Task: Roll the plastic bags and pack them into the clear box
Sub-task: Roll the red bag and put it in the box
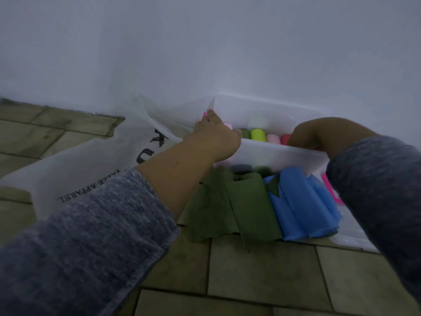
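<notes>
Floor tiles fill the near ground. Green bags and blue bags lie flat on them, side by side, touching the near wall of the clear box. White bag, lettered, spreads at the left. Left hand pinches its upper edge at the box's left end. Right hand bends over the near rim at the right end; fingers hidden, grip cannot be told. Rolled bags stand in a row inside the box, which sits against the wall.
</notes>
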Demonstrator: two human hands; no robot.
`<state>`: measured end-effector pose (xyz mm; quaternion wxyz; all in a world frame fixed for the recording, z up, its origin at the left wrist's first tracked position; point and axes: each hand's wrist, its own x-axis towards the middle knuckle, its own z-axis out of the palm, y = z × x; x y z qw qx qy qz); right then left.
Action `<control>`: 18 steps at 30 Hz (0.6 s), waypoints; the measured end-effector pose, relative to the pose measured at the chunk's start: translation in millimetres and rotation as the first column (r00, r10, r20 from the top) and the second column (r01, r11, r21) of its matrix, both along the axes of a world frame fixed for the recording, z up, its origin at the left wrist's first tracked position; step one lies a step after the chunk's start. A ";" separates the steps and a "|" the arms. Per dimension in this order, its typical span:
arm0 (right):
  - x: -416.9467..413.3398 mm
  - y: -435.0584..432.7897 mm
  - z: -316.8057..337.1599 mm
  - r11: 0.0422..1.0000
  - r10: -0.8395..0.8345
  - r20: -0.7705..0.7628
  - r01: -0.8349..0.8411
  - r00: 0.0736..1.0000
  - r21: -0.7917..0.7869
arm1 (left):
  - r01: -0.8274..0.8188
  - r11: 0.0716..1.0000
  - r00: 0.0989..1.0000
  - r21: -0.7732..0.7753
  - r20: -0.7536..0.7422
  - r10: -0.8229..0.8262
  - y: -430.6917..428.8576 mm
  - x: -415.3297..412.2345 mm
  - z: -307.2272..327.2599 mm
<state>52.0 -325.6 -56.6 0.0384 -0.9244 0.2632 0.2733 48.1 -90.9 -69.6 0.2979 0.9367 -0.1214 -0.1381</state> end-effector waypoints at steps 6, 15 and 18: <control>6.8 19.2 12.6 0.995 -0.031 -0.028 0.034 0.999 0.089 | -0.017 1.000 1.000 -0.011 -0.015 0.017 -0.7 0.1 -2.2; 7.1 23.5 1.4 0.993 0.010 0.009 -0.011 1.000 0.114 | -0.011 1.000 1.000 -0.020 0.000 0.011 -0.6 1.1 -4.3; 5.1 24.7 6.8 0.992 0.002 -0.035 0.003 0.999 0.128 | -0.011 1.000 1.000 -0.025 -0.003 0.011 -0.6 1.3 -3.4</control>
